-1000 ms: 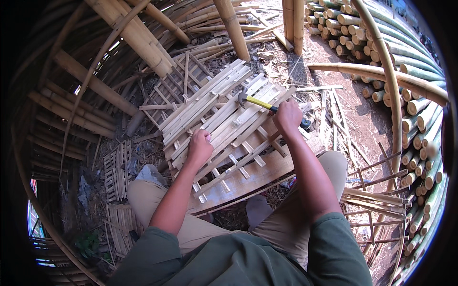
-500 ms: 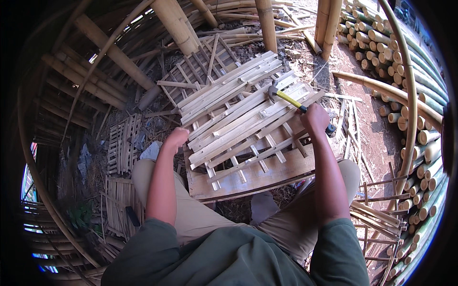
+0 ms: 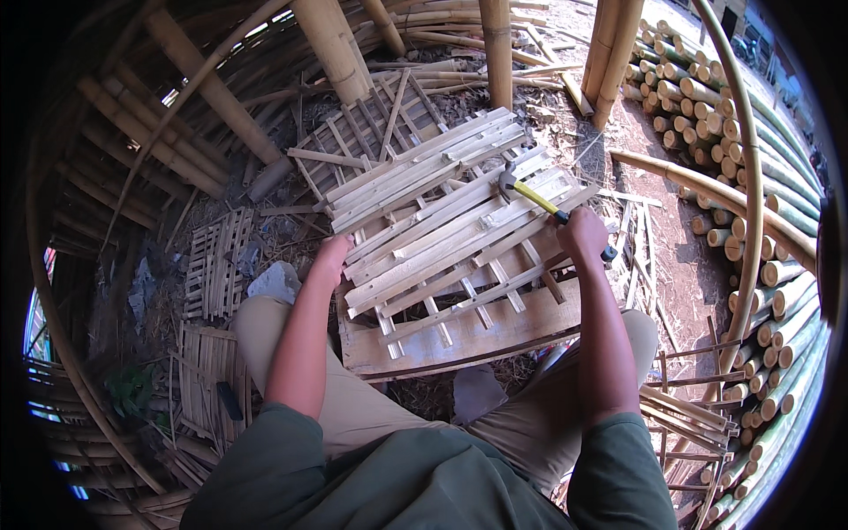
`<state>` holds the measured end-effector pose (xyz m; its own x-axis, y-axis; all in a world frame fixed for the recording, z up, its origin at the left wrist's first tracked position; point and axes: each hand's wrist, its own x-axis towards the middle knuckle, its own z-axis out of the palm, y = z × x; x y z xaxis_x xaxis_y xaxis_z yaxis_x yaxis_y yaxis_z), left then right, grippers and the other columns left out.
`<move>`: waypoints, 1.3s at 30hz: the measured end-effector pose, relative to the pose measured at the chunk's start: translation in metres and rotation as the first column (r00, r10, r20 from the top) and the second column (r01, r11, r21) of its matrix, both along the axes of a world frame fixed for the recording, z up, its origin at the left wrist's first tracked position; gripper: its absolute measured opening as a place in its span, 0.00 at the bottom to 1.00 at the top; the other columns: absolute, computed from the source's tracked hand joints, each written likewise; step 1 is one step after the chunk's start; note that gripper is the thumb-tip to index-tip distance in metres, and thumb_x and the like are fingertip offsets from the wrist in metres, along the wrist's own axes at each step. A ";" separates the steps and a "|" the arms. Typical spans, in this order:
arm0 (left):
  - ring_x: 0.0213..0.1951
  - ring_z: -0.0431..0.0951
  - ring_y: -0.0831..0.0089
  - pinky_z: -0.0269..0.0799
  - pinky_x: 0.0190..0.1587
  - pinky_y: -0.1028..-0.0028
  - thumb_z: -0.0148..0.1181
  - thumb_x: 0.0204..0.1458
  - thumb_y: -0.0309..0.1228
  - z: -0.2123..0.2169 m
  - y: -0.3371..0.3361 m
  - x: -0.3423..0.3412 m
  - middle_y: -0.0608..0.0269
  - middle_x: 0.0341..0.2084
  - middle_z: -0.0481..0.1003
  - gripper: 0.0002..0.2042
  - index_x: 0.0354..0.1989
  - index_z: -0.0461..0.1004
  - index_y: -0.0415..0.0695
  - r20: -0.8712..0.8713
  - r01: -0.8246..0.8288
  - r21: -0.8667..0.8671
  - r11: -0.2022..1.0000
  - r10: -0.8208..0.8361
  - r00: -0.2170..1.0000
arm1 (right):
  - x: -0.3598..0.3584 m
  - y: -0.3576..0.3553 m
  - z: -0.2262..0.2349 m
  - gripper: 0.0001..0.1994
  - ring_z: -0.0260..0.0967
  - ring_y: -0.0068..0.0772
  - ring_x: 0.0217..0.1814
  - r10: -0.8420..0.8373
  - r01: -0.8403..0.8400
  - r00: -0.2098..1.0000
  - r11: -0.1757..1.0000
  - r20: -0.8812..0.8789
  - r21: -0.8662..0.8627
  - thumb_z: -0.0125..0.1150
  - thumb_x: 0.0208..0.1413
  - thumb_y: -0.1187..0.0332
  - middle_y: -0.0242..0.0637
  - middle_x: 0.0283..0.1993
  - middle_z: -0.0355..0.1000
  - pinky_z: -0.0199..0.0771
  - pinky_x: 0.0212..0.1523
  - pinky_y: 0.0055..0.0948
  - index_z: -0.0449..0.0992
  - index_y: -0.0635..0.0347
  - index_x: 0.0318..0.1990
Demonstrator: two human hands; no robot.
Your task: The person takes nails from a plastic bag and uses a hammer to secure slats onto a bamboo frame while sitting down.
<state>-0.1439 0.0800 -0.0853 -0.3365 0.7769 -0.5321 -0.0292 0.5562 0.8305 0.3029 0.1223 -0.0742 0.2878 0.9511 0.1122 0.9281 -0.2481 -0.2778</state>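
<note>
A panel of pale bamboo slats nailed across thinner strips lies slanted on a wooden board in front of my knees. My right hand is wrapped round the black grip of a claw hammer. Its yellow shaft points up and left, and its metal head rests at or just above the slats. At the panel's left edge, my left hand is closed against the slat ends. Whatever its fingers pinch is hidden.
Slatted frames lie on the ground at left, and another lattice sits behind the panel. Bamboo posts stand beyond. Cut bamboo poles are stacked along the right. Loose strips lie by my right knee.
The whole view has shifted slightly. My left hand has come a little closer to the slat ends. The hammer stays in my right hand over nearly the same spot.
</note>
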 end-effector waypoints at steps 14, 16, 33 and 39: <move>0.31 0.67 0.78 0.65 0.41 0.74 0.48 0.62 0.31 -0.022 0.017 -0.001 0.69 0.27 0.71 0.10 0.33 0.75 0.42 -0.200 -0.021 0.294 0.956 0.083 0.976 | -0.005 -0.001 -0.005 0.23 0.77 0.50 0.42 -0.012 0.012 1.000 1.000 0.014 0.019 0.68 0.49 0.47 0.47 0.38 0.78 0.76 0.43 0.44 0.82 0.62 0.33; 0.31 0.65 0.79 0.63 0.40 0.76 0.48 0.62 0.31 -0.014 0.020 -0.002 0.70 0.25 0.69 0.10 0.32 0.75 0.42 -0.277 0.023 0.356 0.934 0.082 0.957 | -0.006 -0.003 -0.010 0.22 0.77 0.50 0.41 -0.028 0.028 1.000 0.999 0.000 0.017 0.68 0.49 0.48 0.47 0.37 0.78 0.75 0.43 0.45 0.82 0.61 0.32; 0.28 0.64 0.79 0.62 0.33 0.73 0.48 0.60 0.31 -0.020 0.044 -0.003 0.70 0.23 0.70 0.12 0.38 0.76 0.37 -0.386 0.091 0.335 0.938 0.048 0.921 | -0.032 -0.019 0.001 0.15 0.65 0.49 0.60 -0.003 -0.015 0.992 0.990 0.125 0.141 0.73 0.42 0.63 0.43 0.64 0.64 0.79 0.47 0.36 0.83 0.66 0.33; 0.33 0.65 0.80 0.64 0.40 0.75 0.51 0.60 0.32 -0.022 0.043 -0.005 0.73 0.26 0.71 0.11 0.39 0.77 0.38 -0.413 0.137 0.301 0.944 0.000 0.911 | -0.029 -0.015 0.001 0.16 0.66 0.49 0.59 0.035 -0.042 0.996 0.996 0.087 0.075 0.73 0.44 0.59 0.33 0.56 0.72 0.79 0.46 0.40 0.82 0.65 0.32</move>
<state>-0.1494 0.1233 -0.1075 -0.4078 0.9091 -0.0846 0.3731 0.2505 0.8933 0.2736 0.1077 -0.0730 0.2372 0.9489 0.2082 0.9577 -0.1925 -0.2137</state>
